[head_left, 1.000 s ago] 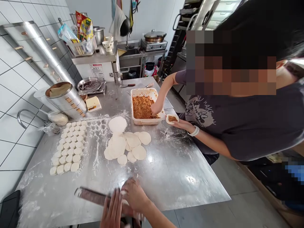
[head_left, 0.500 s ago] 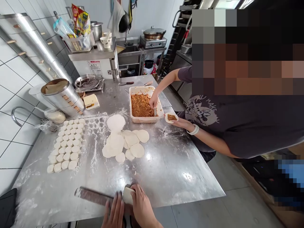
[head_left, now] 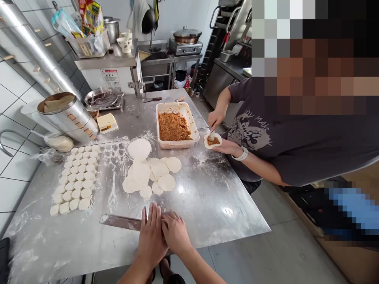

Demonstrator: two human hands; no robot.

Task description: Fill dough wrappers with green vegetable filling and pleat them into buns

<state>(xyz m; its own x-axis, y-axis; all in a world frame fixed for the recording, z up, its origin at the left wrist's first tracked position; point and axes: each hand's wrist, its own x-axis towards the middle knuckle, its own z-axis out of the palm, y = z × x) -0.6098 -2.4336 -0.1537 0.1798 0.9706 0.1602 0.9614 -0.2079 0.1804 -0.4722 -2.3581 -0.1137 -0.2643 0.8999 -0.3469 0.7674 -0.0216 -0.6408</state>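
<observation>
A dark brown, flour-dusted rolling pin (head_left: 121, 221) lies near the front of the steel table. My left hand (head_left: 151, 232) rests over its right part, palm down, fingers stretched out and flat. Close against it, my right hand (head_left: 177, 232) has bent fingers, closed at the pin's end; the dough wrapper it gripped earlier is hidden beneath the hands. Beyond them lies a pile of rolled dough wrappers (head_left: 142, 175). Rows of small dough pieces (head_left: 77, 177) cover the left side of the table. A bowl of white flour (head_left: 139, 149) stands behind the pile.
A plastic tub of reddish-brown filling (head_left: 174, 128) stands at the back. To the right, a co-worker's hands hold a filled wrapper (head_left: 213, 141) and a small spatula. Steel steamers (head_left: 68, 118) and a tray (head_left: 103, 98) stand back left. The table's right edge slants toward me.
My hands and the rolling pin have moved forward, and the dough wrapper in my right hand has gone out of sight. The co-worker's hand has moved from the tub to the wrapper.
</observation>
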